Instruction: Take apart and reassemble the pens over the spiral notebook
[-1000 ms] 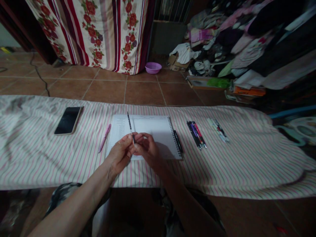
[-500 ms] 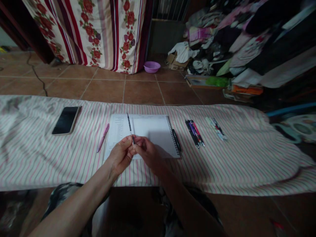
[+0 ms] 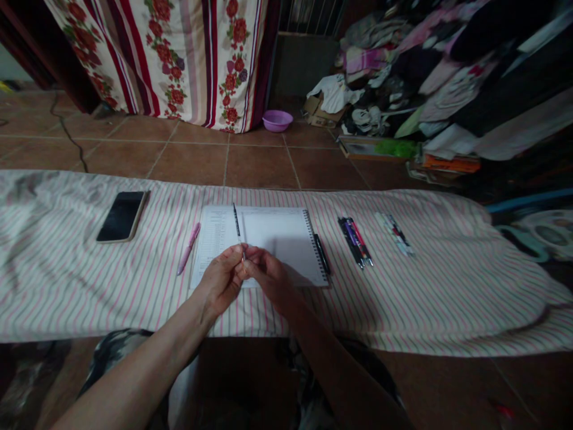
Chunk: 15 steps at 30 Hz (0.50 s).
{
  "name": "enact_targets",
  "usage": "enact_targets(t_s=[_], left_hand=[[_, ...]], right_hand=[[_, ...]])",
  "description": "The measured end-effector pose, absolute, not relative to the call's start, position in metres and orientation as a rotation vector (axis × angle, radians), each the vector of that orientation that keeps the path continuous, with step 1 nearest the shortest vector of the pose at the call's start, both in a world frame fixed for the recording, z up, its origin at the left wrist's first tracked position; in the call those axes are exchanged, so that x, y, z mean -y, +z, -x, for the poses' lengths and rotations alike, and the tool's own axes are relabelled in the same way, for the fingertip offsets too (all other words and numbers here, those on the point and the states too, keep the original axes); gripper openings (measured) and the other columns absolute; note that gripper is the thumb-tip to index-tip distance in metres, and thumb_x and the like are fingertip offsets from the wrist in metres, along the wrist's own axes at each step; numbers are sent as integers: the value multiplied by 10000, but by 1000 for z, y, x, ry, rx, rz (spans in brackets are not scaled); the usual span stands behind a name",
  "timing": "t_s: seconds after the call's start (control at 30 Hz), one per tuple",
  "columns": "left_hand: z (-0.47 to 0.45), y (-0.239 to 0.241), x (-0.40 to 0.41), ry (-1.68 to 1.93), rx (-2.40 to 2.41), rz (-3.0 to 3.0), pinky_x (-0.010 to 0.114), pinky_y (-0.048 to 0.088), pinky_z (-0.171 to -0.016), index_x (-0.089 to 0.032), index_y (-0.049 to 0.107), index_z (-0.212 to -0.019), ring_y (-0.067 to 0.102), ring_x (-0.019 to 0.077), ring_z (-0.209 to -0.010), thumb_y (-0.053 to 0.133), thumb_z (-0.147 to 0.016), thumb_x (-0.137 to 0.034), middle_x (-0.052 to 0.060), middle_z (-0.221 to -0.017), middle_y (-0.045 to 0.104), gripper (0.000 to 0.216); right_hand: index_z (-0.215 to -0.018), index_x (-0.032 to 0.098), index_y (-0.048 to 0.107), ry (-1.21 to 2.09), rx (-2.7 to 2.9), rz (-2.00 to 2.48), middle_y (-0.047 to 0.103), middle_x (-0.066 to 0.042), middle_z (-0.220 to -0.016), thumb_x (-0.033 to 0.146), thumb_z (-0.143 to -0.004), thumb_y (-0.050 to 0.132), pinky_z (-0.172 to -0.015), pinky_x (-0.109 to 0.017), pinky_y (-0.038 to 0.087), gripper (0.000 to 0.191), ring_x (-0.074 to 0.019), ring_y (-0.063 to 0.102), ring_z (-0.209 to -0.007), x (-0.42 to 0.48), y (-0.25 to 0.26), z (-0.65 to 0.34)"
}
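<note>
My left hand (image 3: pixel 220 282) and my right hand (image 3: pixel 267 275) meet over the near edge of an open spiral notebook (image 3: pixel 273 236). Both pinch the near end of a thin dark pen (image 3: pixel 237 223), which points away from me over the page. A pink pen (image 3: pixel 189 248) lies left of the notebook and a black pen (image 3: pixel 321 254) lies along its spiral on the right. The notebook rests on a pink-striped cloth (image 3: pixel 425 286) over a low surface.
A dark phone (image 3: pixel 122 215) lies at the left of the cloth. Two small groups of pens (image 3: pixel 356 240) (image 3: pixel 394 233) lie at the right. Beyond are a tiled floor, a floral curtain (image 3: pixel 179 54), a purple bowl (image 3: pixel 277 120) and piled clothes (image 3: pixel 425 71).
The hands stay together on the pen; their fingers have slid a little toward its near end. The view has shifted slightly.
</note>
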<state>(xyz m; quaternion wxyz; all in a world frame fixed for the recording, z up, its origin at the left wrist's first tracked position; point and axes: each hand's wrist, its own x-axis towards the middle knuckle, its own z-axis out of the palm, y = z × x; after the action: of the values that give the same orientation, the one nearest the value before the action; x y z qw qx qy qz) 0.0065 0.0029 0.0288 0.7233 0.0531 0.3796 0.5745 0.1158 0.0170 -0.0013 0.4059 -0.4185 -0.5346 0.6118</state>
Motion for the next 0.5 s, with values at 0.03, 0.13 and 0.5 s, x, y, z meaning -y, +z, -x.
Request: enact_targets(t_s=[0.03,0.13,0.5], left_hand=[[-6,28,-3,1265,-833,-125,204,539,-606,-77,622,-766,652,124,-639,450,-853,-62,94,-722,681,194],[-5,27,-4,1265,-825,-151,231,543,-614,-90,619,-788,650,134,-644,506,-833,-86,91,-743,685,122],[5,24,-2,1210,-785,-256,296,551,-576,-120,620,-889,649,168,-662,587,-787,-119,69,-782,679,107]], right_hand=[[-874,173,559,1549,1342,1050,591,-21,-816,349,-744,575,-789,-335,473,219,-162,573,-796,-17,0,-116],[-889,183,563,1645,1302,1003,587,-10,-803,371,-743,582,-774,-322,486,239,-159,588,-793,-17,8,-117],[-914,183,578,1701,1258,990,617,-22,-835,459,-768,562,-697,-343,546,313,-170,630,-774,-17,6,-120]])
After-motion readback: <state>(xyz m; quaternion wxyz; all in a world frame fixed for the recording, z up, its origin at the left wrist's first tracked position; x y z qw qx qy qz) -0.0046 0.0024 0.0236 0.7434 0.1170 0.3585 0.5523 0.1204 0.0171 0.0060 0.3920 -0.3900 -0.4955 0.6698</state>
